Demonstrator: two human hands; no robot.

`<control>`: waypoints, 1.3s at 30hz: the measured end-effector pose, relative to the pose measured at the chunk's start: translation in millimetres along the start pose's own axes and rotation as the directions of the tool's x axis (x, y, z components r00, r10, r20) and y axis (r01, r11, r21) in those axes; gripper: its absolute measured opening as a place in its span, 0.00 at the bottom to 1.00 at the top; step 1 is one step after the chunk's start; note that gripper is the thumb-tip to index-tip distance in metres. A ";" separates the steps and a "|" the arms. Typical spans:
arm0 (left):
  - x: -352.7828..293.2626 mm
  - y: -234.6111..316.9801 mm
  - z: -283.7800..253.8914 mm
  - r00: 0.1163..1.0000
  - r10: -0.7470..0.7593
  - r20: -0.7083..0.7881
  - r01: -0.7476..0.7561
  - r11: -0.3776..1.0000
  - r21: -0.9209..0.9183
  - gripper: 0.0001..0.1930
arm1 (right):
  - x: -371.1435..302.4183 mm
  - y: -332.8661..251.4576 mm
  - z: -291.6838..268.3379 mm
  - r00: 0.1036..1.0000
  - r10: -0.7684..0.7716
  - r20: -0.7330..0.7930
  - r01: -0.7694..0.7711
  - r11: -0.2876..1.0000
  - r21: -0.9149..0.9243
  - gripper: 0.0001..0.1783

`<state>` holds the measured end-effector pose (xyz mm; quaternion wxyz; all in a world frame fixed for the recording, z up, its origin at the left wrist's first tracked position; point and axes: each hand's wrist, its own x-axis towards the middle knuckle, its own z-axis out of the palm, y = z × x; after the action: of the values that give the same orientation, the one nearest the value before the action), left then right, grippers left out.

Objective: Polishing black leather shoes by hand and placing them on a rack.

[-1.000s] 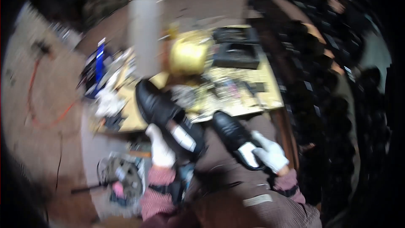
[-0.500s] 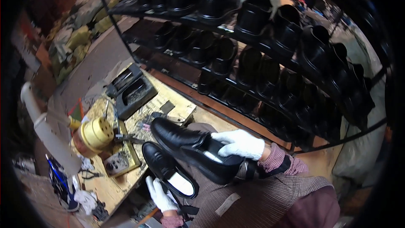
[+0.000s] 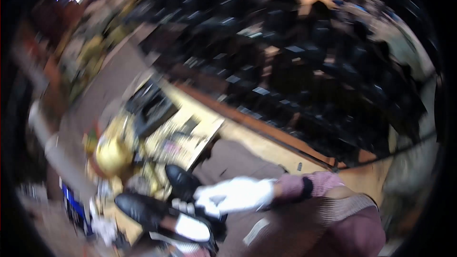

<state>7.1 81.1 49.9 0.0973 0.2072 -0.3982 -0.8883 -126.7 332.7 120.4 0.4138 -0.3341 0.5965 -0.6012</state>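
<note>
Both hands wear white gloves, and the view is smeared by motion. The left hand [image 3: 182, 245], low in the picture, is mostly hidden under the near shoe [image 3: 142, 208], a black slip-on with a white insole; its fingertips curl up over the shoe's far side, so it holds that shoe, toe pointing up and left. The right hand [image 3: 235, 195] reaches across from the right and lies over the second shoe [image 3: 181, 181], also black, whose toe shows just beyond the near one; the blur hides whether its fingers are closed on it. Both shoes are above the lap, close to the corner of a pale wooden surface [image 3: 205, 135]. On that surface stand a black tray [image 3: 162, 114] and, nearer, a yellow tub [image 3: 114, 152]. A white pipe [image 3: 66, 162] slants past the left end, with a blue object [image 3: 71, 204] and a crumpled white cloth [image 3: 103, 226] below it. A pale patch [image 3: 256, 231] shows on the brown apron [image 3: 238, 162]. Beyond the surface, rows of black shoes [image 3: 281, 21] fill a rack, and sacks [image 3: 93, 50] are heaped at the upper left.
</note>
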 end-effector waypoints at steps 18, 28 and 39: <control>63.4 104.3 -45.3 0.949 0.294 -0.113 -0.308 0.942 -0.133 0.56 | -43.5 58.5 -94.8 0.808 0.051 -0.587 -0.261 0.924 -0.280 0.32; 41.4 60.6 -60.9 0.897 0.341 -0.280 -0.410 0.879 -0.245 0.30 | -18.6 41.9 -78.1 0.844 -0.005 -0.537 -0.310 0.812 -0.494 0.33; 61.3 77.1 -67.7 0.952 0.229 -0.201 -0.287 0.895 -0.341 0.46 | -11.9 41.5 -74.3 0.854 0.043 -0.518 -0.328 0.818 -0.473 0.34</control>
<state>-17.0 -35.9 49.3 0.2823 0.1990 -0.2411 -0.9070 -184.0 378.3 75.4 0.1969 -0.2144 0.8571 -0.4250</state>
